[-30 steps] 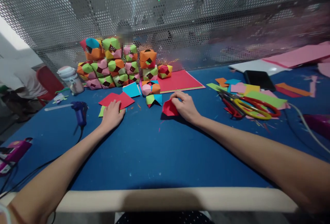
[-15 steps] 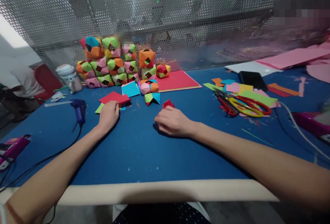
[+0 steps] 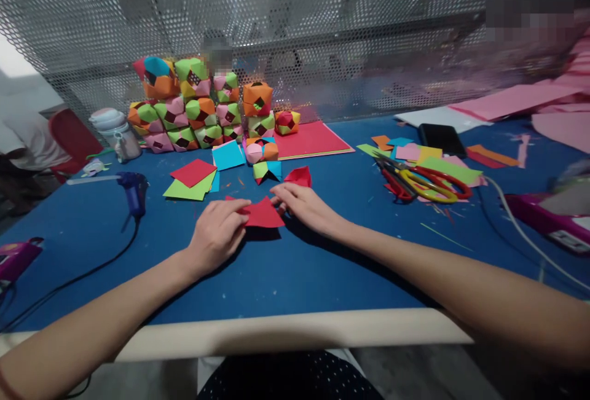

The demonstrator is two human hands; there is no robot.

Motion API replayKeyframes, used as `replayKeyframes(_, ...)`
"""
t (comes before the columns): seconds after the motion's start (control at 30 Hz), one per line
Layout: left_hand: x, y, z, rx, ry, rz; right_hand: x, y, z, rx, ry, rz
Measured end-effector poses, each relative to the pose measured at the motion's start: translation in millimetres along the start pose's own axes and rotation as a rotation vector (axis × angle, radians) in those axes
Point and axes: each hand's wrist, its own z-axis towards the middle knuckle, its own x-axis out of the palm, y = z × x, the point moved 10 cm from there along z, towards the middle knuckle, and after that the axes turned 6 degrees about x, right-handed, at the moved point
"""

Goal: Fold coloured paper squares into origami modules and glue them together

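Note:
My left hand (image 3: 216,233) grips a square sheet of red paper (image 3: 263,213) by its left side, a little above the blue table. Close to the sheet's right upper corner is my right hand (image 3: 306,206), its fingers loosely bent and a little apart; whether the fingertips touch the paper is hard to see. Just behind that hand lies a folded red paper piece (image 3: 299,176). Farther left, a red square (image 3: 193,172) rests on a green square (image 3: 196,188), with some blue paper beneath. A partly built green and blue paper shape (image 3: 267,171) sits beyond my hands.
Stacked paper cubes (image 3: 184,120) stand at the back left, beside a bottle (image 3: 118,136). A blue glue gun (image 3: 133,194) with a cord lies left. Scissors (image 3: 424,184), paper scraps and a black phone (image 3: 442,140) are on the right. Large red sheets (image 3: 318,139) lie behind.
My left hand has come from the paper pile toward the middle, bringing a red sheet. My right hand has loosened its closed fingers beside the folded red piece, which now shows more.

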Motion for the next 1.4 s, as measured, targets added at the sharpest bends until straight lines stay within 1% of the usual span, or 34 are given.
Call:
replayKeyframes(0.07, 3, -12, 0, 0.088, 0.0, -0.02, 7, -13, 1, 0.178, 0.058, 0.279)
replayKeyframes(0.1, 5, -15, -1, 0.11, 0.003, -0.035, 9, -15, 1, 0.219, 0.069, 0.352)
replayKeyframes(0.2, 9, -14, -1, 0.115, 0.033, -0.109, 10, -16, 1, 0.255, 0.068, 0.414)
replayKeyframes(0.33, 13, -17, 0, 0.121, 0.129, -0.268, 7, -18, 1, 0.232, 0.033, 0.409)
replayKeyframes(0.37, 14, -13, 1, 0.081, 0.146, -0.303, 6, -18, 1, 0.215, 0.026, 0.407)
replayKeyframes(0.4, 16, -6, 1, 0.01, 0.153, -0.326, 5, -17, 1, 0.196, 0.025, 0.401)
replayKeyframes(0.5, 20, 27, -4, -0.294, 0.126, -0.341, 5, -15, 1, 0.144, 0.032, 0.357)
replayKeyframes(0.57, 31, 44, -12, -0.461, 0.151, -0.376, 4, -12, 1, 0.093, 0.022, 0.296)
replayKeyframes(0.63, 44, 51, -17, -0.543, 0.211, -0.441, 5, -7, 0, 0.026, 0.019, 0.217)
replayKeyframes(0.7, 52, 51, -19, -0.562, 0.256, -0.493, 9, -1, -2, -0.04, 0.035, 0.129)
replayKeyframes(0.77, 55, 49, -18, -0.559, 0.264, -0.506, 11, 0, -3, -0.07, 0.042, 0.067)
replayKeyframes(0.87, 53, 52, -19, -0.58, 0.239, -0.486, 6, -5, -2, -0.017, -0.001, 0.092)
replayKeyframes(0.93, 51, 59, -19, -0.582, 0.227, -0.462, 1, -9, -1, 0.028, -0.044, 0.109)
replayKeyframes(1.03, 47, 76, -20, -0.512, 0.254, -0.348, -3, -8, -1, 0.055, -0.059, 0.098)
replayKeyframes(1.1, 42, 96, -24, -0.475, 0.311, -0.183, -1, -10, 0, 0.093, -0.024, 0.129)
replayKeyframes(1.17, 33, 125, -34, -0.527, 0.397, 0.057, 2, -15, 2, 0.161, -0.005, 0.2)
replayKeyframes(1.23, 29, 150, -49, -0.604, 0.539, 0.193, 3, -23, 5, 0.245, -0.026, 0.34)
replayKeyframes(1.27, 29, 159, -57, -0.638, 0.615, 0.203, 5, -27, 7, 0.287, -0.042, 0.435)
replayKeyframes(1.33, 32, 167, -68, -0.665, 0.736, 0.161, 12, -32, 13, 0.348, -0.056, 0.605)
replayKeyframes(1.4, 34, 166, -72, -0.644, 0.79, 0.127, 21, -33, 22, 0.373, -0.058, 0.695)
